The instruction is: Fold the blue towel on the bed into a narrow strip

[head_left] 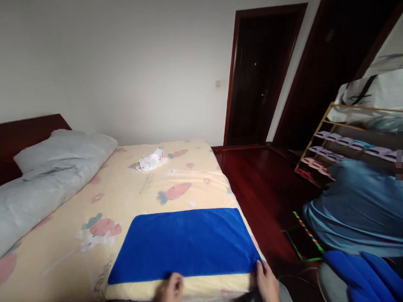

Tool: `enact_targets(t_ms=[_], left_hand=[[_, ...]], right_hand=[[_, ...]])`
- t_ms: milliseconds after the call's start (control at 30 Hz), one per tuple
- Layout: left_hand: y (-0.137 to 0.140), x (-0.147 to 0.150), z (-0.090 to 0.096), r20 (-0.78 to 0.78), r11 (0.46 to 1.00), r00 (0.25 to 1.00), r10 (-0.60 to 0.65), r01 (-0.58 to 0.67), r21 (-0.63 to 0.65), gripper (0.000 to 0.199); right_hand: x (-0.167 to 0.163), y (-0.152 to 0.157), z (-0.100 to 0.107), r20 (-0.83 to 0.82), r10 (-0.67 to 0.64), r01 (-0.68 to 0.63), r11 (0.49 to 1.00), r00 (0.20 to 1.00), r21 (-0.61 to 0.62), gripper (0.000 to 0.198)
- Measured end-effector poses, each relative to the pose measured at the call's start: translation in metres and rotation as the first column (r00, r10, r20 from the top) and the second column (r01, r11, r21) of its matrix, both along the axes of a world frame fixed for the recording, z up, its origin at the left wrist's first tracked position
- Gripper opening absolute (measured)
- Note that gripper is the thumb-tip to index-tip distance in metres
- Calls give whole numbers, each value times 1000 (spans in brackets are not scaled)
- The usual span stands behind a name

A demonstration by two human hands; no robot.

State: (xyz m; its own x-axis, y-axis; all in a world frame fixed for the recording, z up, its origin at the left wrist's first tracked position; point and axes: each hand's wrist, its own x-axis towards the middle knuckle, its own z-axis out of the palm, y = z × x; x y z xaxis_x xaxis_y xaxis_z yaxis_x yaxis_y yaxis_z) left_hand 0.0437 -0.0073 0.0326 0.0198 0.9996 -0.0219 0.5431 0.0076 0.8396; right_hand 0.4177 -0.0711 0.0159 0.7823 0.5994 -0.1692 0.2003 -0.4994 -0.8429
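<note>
A blue towel (190, 243) lies flat in a rectangle on the bed's near right corner. At the towel's near right corner, my right hand (267, 283) is closed, thumb and fingers pinching the fabric. My left hand (172, 289) is at the middle of the near edge, its fingers curled in and slightly blurred. No cloth shows between those fingers. Beneath the towel is a cream bed sheet (128, 251) with carrot and strawberry prints, its near edge showing below the towel.
A crumpled white bag (152, 160) lies farther back on the bed. A grey quilt (58, 170) is heaped at left. On the right, a person in a blue top (363, 209) sits before a shoe rack (319, 130), near another blue cloth (370, 284). Dark red floor (257, 185) borders the bed.
</note>
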Motion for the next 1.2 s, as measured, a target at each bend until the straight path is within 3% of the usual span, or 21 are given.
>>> enact_targets(t_ms=[67, 133, 200, 300, 500, 567, 700, 867, 1033, 1200], left_hand=[[-11, 87, 4, -4, 960, 961, -278, 278, 24, 28], [-15, 164, 10, 60, 904, 903, -424, 426, -27, 26], [-13, 220, 13, 112, 888, 889, -444, 453, -74, 22], [-5, 260, 7, 94, 907, 916, -389, 399, -132, 19], [9, 254, -21, 142, 919, 921, -364, 379, -105, 35], [12, 252, -22, 217, 918, 911, -349, 379, -113, 41], [19, 254, -21, 413, 892, 874, -256, 379, -248, 52], [21, 249, -22, 476, 837, 845, -243, 431, -338, 56], [11, 243, -18, 469, 847, 849, -243, 421, -324, 48], [-4, 246, -8, 315, 882, 895, -316, 399, -249, 30]], right_hand=[[-4, 0, -4, -3, 79, -79, 997, 997, 26, 65], [-9, -2, -6, -3, 183, -182, 980, 983, 77, 65], [-14, -3, -4, 25, 293, -294, 949, 956, 114, 60], [-19, -6, 1, 74, 374, -380, 918, 924, 111, 55], [-20, -6, 11, 90, 411, -415, 909, 907, 36, 51], [-19, -5, 11, 82, 397, -400, 916, 914, 34, 52], [-18, -3, 8, 73, 377, -381, 922, 923, 61, 49], [-26, -4, 2, 146, 330, -332, 943, 933, -6, 29], [-32, -10, -3, 214, 314, -340, 936, 925, 96, 19], [-29, -15, 0, 147, 334, -355, 924, 931, 144, 17]])
